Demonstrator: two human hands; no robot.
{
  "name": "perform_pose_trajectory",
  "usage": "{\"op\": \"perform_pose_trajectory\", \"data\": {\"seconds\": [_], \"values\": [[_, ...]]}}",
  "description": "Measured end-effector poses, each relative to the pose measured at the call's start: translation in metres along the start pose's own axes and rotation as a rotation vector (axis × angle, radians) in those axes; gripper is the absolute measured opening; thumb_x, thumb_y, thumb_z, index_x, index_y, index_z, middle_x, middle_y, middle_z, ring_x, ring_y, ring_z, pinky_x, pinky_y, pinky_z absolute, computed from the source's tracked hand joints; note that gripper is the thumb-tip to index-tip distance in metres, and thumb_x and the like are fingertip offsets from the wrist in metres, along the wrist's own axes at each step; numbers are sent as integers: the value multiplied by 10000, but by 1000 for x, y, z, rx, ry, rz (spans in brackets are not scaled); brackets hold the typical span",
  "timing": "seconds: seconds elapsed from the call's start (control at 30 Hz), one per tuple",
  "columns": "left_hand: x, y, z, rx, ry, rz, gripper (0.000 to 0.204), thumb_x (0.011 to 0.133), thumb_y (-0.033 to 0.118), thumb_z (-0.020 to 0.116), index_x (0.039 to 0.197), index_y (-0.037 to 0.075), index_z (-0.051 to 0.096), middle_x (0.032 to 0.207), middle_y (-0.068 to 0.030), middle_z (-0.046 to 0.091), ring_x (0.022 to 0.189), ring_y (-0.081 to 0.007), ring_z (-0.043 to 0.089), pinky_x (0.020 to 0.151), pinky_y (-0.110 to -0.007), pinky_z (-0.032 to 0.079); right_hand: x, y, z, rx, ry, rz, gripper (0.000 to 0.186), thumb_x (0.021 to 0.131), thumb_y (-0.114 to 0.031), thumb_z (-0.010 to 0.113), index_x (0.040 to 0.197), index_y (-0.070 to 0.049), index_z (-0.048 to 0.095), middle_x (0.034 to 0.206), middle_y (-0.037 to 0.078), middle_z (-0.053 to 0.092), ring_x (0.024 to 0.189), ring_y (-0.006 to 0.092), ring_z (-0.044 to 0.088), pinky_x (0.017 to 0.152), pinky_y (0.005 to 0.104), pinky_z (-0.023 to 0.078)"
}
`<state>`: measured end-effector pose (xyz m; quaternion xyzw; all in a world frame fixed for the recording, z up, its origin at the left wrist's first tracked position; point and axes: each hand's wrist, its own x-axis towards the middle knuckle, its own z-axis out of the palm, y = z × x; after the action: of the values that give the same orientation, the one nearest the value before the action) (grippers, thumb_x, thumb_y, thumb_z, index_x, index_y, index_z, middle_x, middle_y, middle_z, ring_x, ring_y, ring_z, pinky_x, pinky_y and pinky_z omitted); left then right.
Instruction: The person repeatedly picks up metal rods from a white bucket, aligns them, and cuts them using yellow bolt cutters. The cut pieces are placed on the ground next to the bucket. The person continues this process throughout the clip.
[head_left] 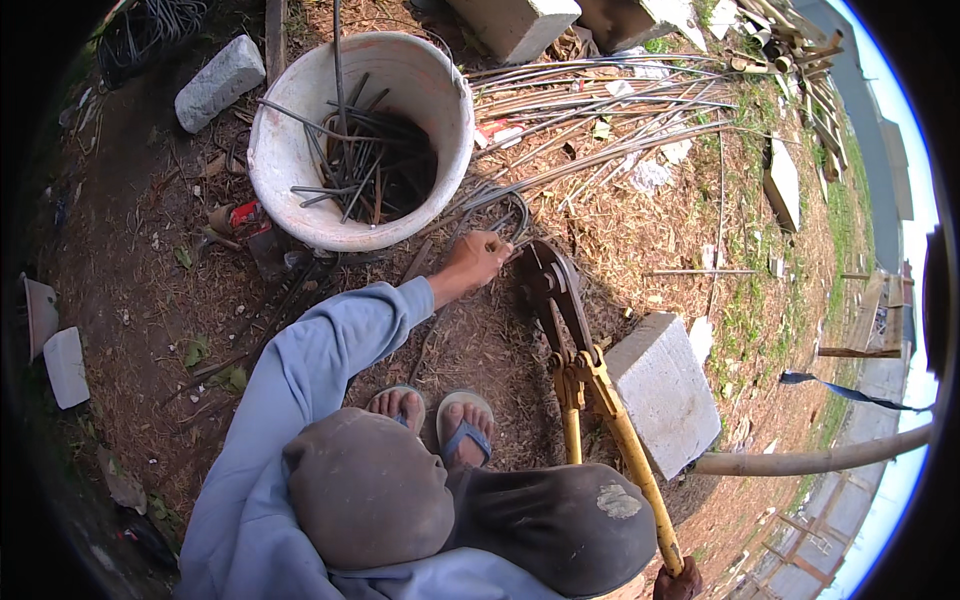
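My left hand (pixel 478 257) pinches a bent steel rod (pixel 516 210) just left of the dark jaws (pixel 543 268) of a large bolt cutter with yellow handles (pixel 625 430). My right hand (pixel 676 582), at the bottom right, is closed round the end of one handle; the other handle passes out of sight behind my knee. The cutter stands tilted beside a pale concrete block (pixel 660 385). Above my left hand, a white bucket (pixel 270 170) holds several short dark rods (pixel 360 160). I cannot make out whether the jaws touch the rod.
Long rods (pixel 610 90) lie across the ground behind the bucket. Concrete blocks (pixel 215 82) and bamboo pieces (pixel 820 100) lie around the edges. A bamboo pole (pixel 810 460) runs across at right under a dark strap (pixel 855 398). My sandalled feet (pixel 465 428) are between my knees and the bucket.
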<state>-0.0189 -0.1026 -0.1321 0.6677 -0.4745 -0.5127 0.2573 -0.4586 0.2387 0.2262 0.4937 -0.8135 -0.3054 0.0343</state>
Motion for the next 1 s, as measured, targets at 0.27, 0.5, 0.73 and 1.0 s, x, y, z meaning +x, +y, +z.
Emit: {"op": "perform_pose_trajectory", "data": {"seconds": [0.27,0.5,0.73,1.0], "values": [[8,22,-6,-28,-27,-84,312,930,370,656,824,83,716,634,-44,671,626,-191,643,672,-393,491,12,5,-136,-248,190,-183,198,774,-276,726,819,-106,635,673,151,627,668,362,630,628,486,502],[26,-15,13,-34,-85,238,190,846,160,596,774,26,710,669,-101,680,592,-195,656,549,-373,478,25,-33,-243,-296,308,-294,266,758,-356,803,898,-162,687,679,120,650,616,327,641,561,438,501],[10,15,2,15,-102,337,203,852,150,595,730,7,671,659,-201,642,645,-309,691,604,-434,515,24,-60,-306,-315,192,-384,325,749,-331,845,926,-172,623,643,117,631,586,350,622,530,439,496],[26,17,-1,87,-90,403,189,835,162,624,861,12,737,756,-285,652,724,-435,673,704,-490,536,21,-79,-334,-356,219,-460,330,765,-300,847,972,-136,651,612,101,615,487,234,606,463,352,481]]}}
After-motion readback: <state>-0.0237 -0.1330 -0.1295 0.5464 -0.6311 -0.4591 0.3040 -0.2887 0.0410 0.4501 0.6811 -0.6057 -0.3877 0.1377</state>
